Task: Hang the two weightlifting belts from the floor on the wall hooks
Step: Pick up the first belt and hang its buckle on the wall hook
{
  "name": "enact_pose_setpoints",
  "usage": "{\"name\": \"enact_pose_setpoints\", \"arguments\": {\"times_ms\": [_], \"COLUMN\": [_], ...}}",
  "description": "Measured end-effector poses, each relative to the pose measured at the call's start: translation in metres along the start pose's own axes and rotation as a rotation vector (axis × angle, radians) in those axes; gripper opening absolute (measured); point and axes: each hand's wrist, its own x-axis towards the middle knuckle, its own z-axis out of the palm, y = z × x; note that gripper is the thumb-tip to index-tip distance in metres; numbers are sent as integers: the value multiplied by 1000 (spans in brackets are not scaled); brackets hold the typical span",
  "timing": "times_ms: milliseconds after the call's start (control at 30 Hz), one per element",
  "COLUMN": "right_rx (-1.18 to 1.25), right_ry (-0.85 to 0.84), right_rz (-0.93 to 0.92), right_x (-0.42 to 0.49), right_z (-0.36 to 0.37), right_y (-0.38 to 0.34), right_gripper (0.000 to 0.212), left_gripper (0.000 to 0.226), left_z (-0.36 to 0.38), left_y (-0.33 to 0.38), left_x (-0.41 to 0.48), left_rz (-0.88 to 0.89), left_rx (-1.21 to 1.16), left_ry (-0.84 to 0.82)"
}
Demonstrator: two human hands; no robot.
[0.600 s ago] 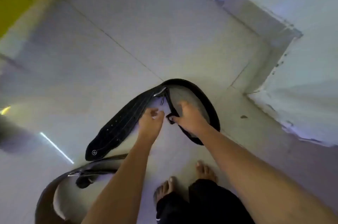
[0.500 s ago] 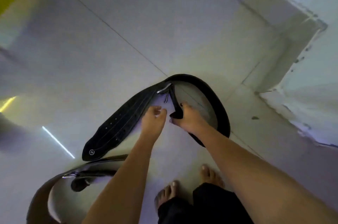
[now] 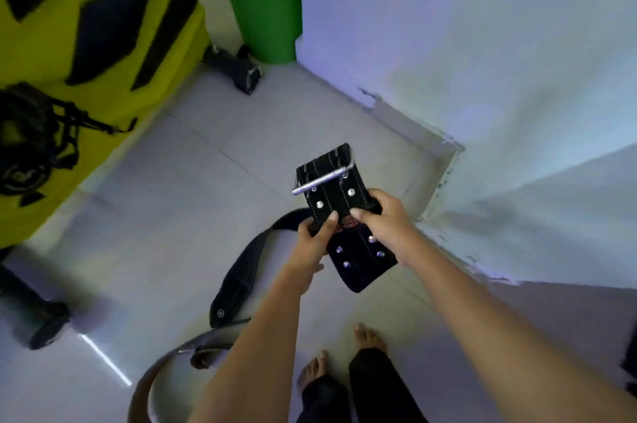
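Both hands' fingers (image 3: 331, 218) pinch the black belt (image 3: 344, 215) near its buckle (image 3: 322, 178).

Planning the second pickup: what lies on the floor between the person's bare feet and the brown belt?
Head view: only bare pale tile lies between the feet and the brown belt. The left forearm crosses above that stretch. Both hands hold the black belt.
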Motion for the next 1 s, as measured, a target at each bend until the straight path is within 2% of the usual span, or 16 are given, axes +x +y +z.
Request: {"name": "enact_pose_setpoints", "arguments": {"times_ms": [100,233,367,433,500,567,700,833,933,1000], "right_rx": [153,297,462,502,497,497,590,646,660,663], "right_ry": [111,222,314,369,431,463,624,762,814,875], "right_rz": [-66,-234,-406,-474,-501,-531,-609,-752,-823,-845], "right_x": [-64,-157,-254,-298,-338,-374,-445,-513,-558,-583], "right_z": [-53,-121,-179,-201,-218,-231,-262,-300,-323,-334], "right_y": [-90,-196,-272,-294,-308,-316,-335,-352,-359,-363], "right_gripper": [19,23,15,19,32,36,21,16,6,9], "left_gripper": [43,17,19,16,16,18,21,29,37,35], "left_z": [15,43,77,93,110,129,165,194,211,220], "left_y": [85,192,267,289,304,311,319,321,314,299], "left_x": [-85,-203,-311,-364,-408,-448,-525,-593,-627,-636], "left_rz": [210,489,716,818,903,971,1083,1181,1253,1255], "left_rx": [-113,-116,-82,-58,-57,-73,-88,-97,-36,35], "left_ry": [-21,-93,-170,-220,-271,-338,-467,-601,-667,-705]}}
